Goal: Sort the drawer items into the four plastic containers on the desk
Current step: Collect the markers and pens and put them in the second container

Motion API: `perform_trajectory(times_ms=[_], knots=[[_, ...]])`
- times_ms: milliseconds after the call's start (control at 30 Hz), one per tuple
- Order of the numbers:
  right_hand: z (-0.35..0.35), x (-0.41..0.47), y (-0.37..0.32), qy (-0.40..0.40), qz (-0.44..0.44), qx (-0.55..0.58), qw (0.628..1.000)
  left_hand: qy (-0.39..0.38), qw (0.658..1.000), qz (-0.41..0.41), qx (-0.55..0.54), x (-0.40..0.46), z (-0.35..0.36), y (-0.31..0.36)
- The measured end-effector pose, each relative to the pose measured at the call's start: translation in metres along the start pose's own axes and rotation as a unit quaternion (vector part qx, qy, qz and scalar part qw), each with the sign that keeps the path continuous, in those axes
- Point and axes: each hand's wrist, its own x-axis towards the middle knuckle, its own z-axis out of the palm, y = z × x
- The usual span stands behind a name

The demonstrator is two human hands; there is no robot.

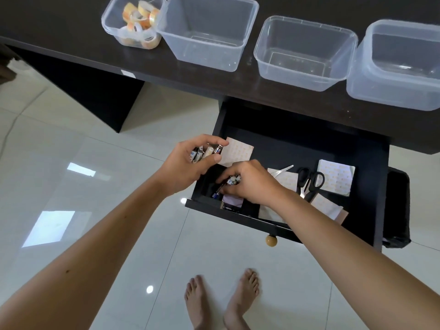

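An open black drawer (366, 148) sticks out under the dark desk (71, 17). My left hand (188, 160) hovers over its left edge, closed around several batteries (207, 152). Lower down inside the drawer, my right hand (252, 182) pinches more batteries (234, 180) above a blue one (217, 191). Black-handled scissors (309, 181) and several pale sticky-note pads (335, 177) lie in the drawer. Four clear containers stand on the desk: the leftmost container (112, 13) holds tape rolls (140, 20); the second container (207, 32), third container (302, 53) and fourth container (400, 67) hold nothing.
The drawer has a round wooden knob (271, 240) on its front. A black bin (397, 208) stands right of the drawer. Glossy white floor tiles (71, 186) lie below, with my bare feet (221, 298) near the bottom.
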Motion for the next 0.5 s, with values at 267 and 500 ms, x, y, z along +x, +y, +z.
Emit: perform_trajectory(times_ms=[267, 500], knots=[[0.012, 0.02, -0.002, -0.076, -0.047, -0.143, 0.986, -0.018, 1.0, 0.0, -0.006, -0.004, -0.004, -0.015], [0.01, 0.013, -0.003, -0.065, -0.072, -0.123, 0.988, -0.021, 1.0, -0.002, -0.001, -0.004, -0.004, -0.015]])
